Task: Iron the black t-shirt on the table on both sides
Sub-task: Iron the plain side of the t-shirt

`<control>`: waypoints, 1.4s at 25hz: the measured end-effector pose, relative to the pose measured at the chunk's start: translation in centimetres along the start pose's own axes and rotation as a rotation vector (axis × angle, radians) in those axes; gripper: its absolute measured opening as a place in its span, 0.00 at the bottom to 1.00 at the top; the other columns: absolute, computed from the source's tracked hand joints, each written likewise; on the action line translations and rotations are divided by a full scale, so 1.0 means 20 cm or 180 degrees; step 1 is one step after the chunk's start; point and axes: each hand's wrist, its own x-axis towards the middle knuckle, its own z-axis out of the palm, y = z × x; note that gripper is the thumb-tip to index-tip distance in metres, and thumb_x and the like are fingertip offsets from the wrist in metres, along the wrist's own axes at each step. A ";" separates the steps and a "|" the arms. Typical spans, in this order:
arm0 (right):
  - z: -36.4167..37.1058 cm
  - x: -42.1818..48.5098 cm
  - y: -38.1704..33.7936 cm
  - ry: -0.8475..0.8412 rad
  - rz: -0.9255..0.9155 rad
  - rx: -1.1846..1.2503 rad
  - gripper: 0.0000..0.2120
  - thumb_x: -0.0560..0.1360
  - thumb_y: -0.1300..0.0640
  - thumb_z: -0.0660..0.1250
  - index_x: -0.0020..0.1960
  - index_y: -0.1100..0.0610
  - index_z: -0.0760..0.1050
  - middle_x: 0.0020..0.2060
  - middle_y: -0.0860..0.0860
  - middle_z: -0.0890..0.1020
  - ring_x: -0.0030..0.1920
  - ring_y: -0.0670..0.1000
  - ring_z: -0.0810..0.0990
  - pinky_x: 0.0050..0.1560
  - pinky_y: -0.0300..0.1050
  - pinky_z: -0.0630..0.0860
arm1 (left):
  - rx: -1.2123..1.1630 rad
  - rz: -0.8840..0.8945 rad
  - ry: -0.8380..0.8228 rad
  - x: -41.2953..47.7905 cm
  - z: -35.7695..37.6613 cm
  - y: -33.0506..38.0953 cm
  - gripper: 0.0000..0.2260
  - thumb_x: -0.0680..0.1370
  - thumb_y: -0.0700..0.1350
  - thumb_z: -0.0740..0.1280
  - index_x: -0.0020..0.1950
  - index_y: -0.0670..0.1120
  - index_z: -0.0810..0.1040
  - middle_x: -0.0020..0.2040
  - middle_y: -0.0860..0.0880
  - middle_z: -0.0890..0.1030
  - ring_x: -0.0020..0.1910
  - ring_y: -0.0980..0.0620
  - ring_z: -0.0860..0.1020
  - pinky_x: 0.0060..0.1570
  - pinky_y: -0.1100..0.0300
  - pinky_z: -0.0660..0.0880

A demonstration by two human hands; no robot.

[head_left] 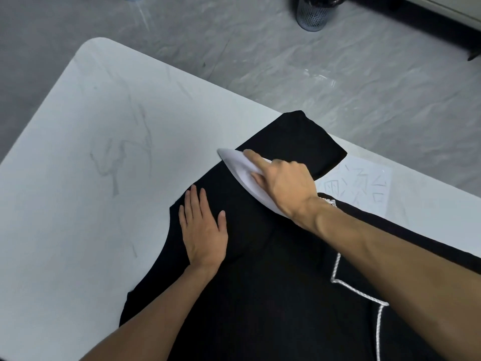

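- Pressing flat, your left hand [204,231] lies spread on the black t-shirt [260,282].
- Your right hand [283,185] grips the white iron [240,168], forefinger extended along it.

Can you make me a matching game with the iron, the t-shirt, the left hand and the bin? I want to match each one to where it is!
Things:
1. iron
2. black t-shirt
3. left hand
4. mesh bin

Places:
A. standing on the floor
B. lying flat on the shirt
C. held in the right hand
D. spread on the white table

Pairs: 1-C, 2-D, 3-B, 4-A
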 end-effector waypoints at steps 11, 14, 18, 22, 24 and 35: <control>-0.01 0.10 0.22 0.0270 0.0504 -0.0192 0.21 0.82 0.51 0.55 0.74 0.43 0.56 0.32 0.52 0.73 0.30 0.60 0.74 0.31 0.47 0.65 | 0.0124 -0.0098 0.0117 0.22 0.10 0.29 0.29 0.84 0.55 0.42 0.80 0.40 0.50 0.80 0.43 0.52 0.80 0.46 0.51 0.78 0.48 0.51; -0.03 0.14 0.37 0.0292 0.0605 -0.0197 0.21 0.82 0.48 0.54 0.74 0.43 0.56 0.33 0.54 0.74 0.31 0.60 0.73 0.32 0.48 0.64 | 0.0259 -0.0159 0.0061 0.23 0.10 0.31 0.31 0.83 0.59 0.42 0.80 0.40 0.49 0.80 0.41 0.52 0.79 0.45 0.51 0.77 0.47 0.51; -0.07 0.20 0.55 0.0384 0.0804 -0.0147 0.19 0.82 0.47 0.53 0.72 0.45 0.59 0.34 0.57 0.76 0.31 0.60 0.70 0.35 0.49 0.64 | 0.0367 -0.0118 0.0052 0.22 0.10 0.30 0.31 0.83 0.60 0.43 0.80 0.42 0.50 0.80 0.40 0.52 0.79 0.43 0.51 0.77 0.46 0.52; -0.12 0.24 0.70 0.0391 0.1201 0.0079 0.17 0.82 0.47 0.52 0.70 0.46 0.61 0.37 0.61 0.78 0.33 0.60 0.67 0.39 0.50 0.64 | 0.0389 -0.0018 0.0058 0.23 0.10 0.30 0.29 0.83 0.59 0.44 0.81 0.47 0.51 0.80 0.38 0.51 0.79 0.41 0.51 0.77 0.45 0.52; -0.15 0.23 0.72 0.0372 0.1298 0.0206 0.17 0.82 0.47 0.53 0.69 0.46 0.61 0.39 0.63 0.80 0.35 0.61 0.69 0.40 0.50 0.65 | 0.0407 -0.0032 0.0048 0.23 0.10 0.30 0.29 0.83 0.59 0.45 0.81 0.47 0.51 0.80 0.38 0.51 0.79 0.41 0.51 0.77 0.44 0.52; -0.02 -0.04 0.20 -0.0131 0.0297 -0.0116 0.22 0.82 0.47 0.52 0.75 0.42 0.54 0.40 0.55 0.80 0.38 0.61 0.80 0.34 0.47 0.65 | 0.0472 -0.0096 -0.0001 0.07 0.10 0.22 0.31 0.82 0.59 0.46 0.80 0.43 0.52 0.79 0.36 0.52 0.79 0.40 0.52 0.77 0.44 0.53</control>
